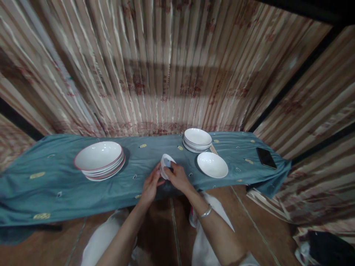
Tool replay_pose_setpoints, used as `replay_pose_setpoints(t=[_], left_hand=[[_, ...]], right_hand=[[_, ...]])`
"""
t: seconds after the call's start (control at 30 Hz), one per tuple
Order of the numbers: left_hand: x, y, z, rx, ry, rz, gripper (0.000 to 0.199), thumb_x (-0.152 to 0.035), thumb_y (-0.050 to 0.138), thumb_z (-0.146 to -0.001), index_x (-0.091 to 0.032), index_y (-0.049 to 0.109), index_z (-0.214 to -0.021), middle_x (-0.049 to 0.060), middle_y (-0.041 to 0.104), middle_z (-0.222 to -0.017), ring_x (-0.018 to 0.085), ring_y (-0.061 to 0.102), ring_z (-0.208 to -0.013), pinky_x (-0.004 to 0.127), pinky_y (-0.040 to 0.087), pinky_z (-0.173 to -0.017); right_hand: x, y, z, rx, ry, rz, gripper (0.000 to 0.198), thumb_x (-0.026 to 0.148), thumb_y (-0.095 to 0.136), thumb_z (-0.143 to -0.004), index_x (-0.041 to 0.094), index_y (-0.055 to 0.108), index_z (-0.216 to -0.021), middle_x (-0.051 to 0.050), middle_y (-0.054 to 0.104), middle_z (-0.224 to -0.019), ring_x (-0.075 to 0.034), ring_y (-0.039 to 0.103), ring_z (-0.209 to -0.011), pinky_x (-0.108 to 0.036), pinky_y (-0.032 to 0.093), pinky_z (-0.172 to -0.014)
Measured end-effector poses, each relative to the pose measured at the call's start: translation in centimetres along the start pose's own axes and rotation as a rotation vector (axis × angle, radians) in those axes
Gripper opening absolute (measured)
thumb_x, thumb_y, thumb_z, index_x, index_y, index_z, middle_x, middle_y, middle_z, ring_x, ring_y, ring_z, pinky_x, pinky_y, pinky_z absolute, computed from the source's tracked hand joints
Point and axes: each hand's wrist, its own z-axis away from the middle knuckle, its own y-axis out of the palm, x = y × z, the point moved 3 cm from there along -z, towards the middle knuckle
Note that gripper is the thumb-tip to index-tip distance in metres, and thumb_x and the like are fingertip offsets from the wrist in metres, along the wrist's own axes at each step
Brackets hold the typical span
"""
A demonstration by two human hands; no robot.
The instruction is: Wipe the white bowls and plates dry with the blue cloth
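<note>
At the table's front edge, a small white bowl (164, 174) is tilted up between my two hands. My left hand (151, 184) supports its lower left side, fingers curved round the outside. My right hand (178, 177) reaches to the bowl's opening with its fingers closed. A small bluish-grey and dark thing (168, 163) shows at those fingers, inside the bowl; its kind is unclear. Right of my hands lies a single white dish (212, 165). Behind that dish stands a stack of white dishes with dark rims (198, 137).
On the left stands a stack of large white plates with red rims (99, 157). A black phone (266, 158) lies at the right end. A teal patterned cloth (138, 159) covers the table. Striped curtains (155, 74) hang behind. A dark bag (330, 247) is at lower right.
</note>
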Motion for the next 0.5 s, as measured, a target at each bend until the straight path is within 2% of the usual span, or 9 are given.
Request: replay_pose_setpoints(t=[0.17, 0.27, 0.37, 0.43, 0.5], left_hand=[[0.8, -1.2, -0.2, -0.026, -0.009, -0.015, 0.076, -0.057, 0.07, -0.07, -0.018, 0.055, -0.134, 0.013, 0.07, -0.106, 0.026, 0.068, -0.094, 0.036, 0.059, -0.073], [1.4, -2.0, -0.6, -0.104, -0.028, 0.005, 0.068, -0.049, 0.072, -0.071, -0.02, 0.057, -0.131, 0.014, 0.068, -0.113, 0.027, 0.066, -0.102, 0.034, 0.058, -0.075], [1.6, -2.7, -0.8, -0.224, -0.077, 0.085, 0.053, -0.035, 0.073, -0.074, -0.022, 0.061, -0.124, 0.014, 0.062, -0.127, 0.028, 0.058, -0.119, 0.034, 0.055, -0.084], [1.4, -3.0, -0.9, -0.283, -0.126, 0.171, 0.04, -0.029, 0.068, -0.08, -0.022, 0.063, -0.119, 0.013, 0.061, -0.13, 0.025, 0.054, -0.124, 0.033, 0.052, -0.089], [0.8, -3.1, -0.8, -0.305, -0.188, 0.275, 0.027, -0.028, 0.059, -0.087, -0.019, 0.064, -0.112, 0.013, 0.065, -0.123, 0.022, 0.06, -0.116, 0.031, 0.051, -0.089]], right_hand=[[-0.8, -1.6, -0.8, -0.105, -0.019, -0.143, 0.022, 0.036, 0.052, -0.083, 0.018, 0.065, -0.085, -0.001, 0.064, -0.071, -0.016, 0.056, -0.066, -0.027, 0.042, -0.063], [-1.7, -2.6, -1.5, -0.142, 0.048, -0.285, 0.024, 0.042, 0.058, -0.079, 0.019, 0.064, -0.076, 0.002, 0.059, -0.061, -0.015, 0.052, -0.058, -0.026, 0.041, -0.057], [-2.5, -3.3, -2.1, -0.182, 0.167, -0.529, 0.027, 0.046, 0.065, -0.073, 0.019, 0.063, -0.072, 0.005, 0.053, -0.052, -0.013, 0.049, -0.051, -0.024, 0.039, -0.051], [-3.0, -3.3, -2.4, -0.209, 0.232, -0.759, 0.029, 0.047, 0.07, -0.068, 0.019, 0.063, -0.073, 0.004, 0.057, -0.054, -0.014, 0.054, -0.054, -0.025, 0.042, -0.053], [-3.2, -3.0, -2.7, -0.209, 0.277, -0.967, 0.031, 0.045, 0.075, -0.062, 0.019, 0.064, -0.075, 0.003, 0.063, -0.06, -0.016, 0.06, -0.061, -0.026, 0.046, -0.058]])
